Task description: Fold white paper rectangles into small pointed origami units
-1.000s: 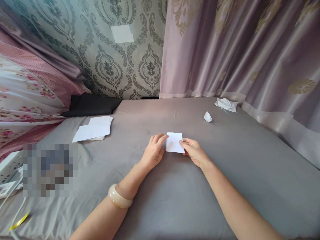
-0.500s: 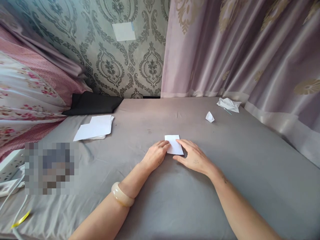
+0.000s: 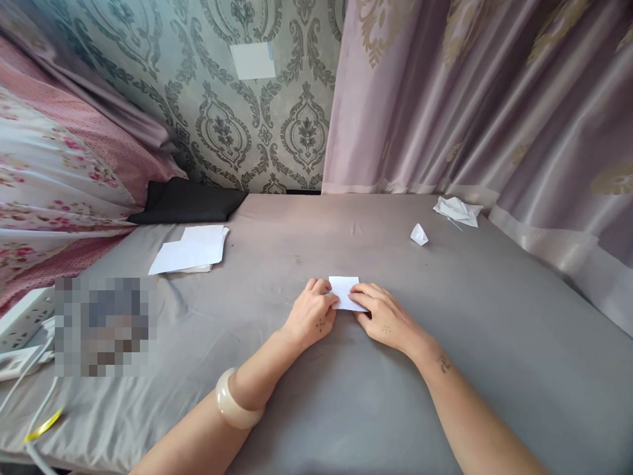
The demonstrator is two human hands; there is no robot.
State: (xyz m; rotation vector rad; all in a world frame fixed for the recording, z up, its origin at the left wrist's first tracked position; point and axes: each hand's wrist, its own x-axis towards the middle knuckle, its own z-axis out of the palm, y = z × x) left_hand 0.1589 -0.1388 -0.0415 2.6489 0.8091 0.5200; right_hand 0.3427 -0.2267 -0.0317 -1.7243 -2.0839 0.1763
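A small white piece of paper (image 3: 345,292) is between my two hands, just above or on the grey sheet. My left hand (image 3: 312,310) pinches its left edge, with the thumb on top and the fingers curled. On the other side, my right hand (image 3: 388,315) grips the right edge, fingers over the paper and thumb at the near underside. A pale bangle (image 3: 232,402) circles my left wrist.
A stack of white paper (image 3: 190,251) and a black cloth (image 3: 190,200) lie at the back left. Toward the back right are a small folded paper piece (image 3: 419,235) and a pile of folded papers (image 3: 459,211). Power strips (image 3: 24,320) with cables sit at the left edge.
My right hand has closed from a spread pose onto the paper's right edge. My left thumb now lies on the paper's left side. The view has shifted slightly.
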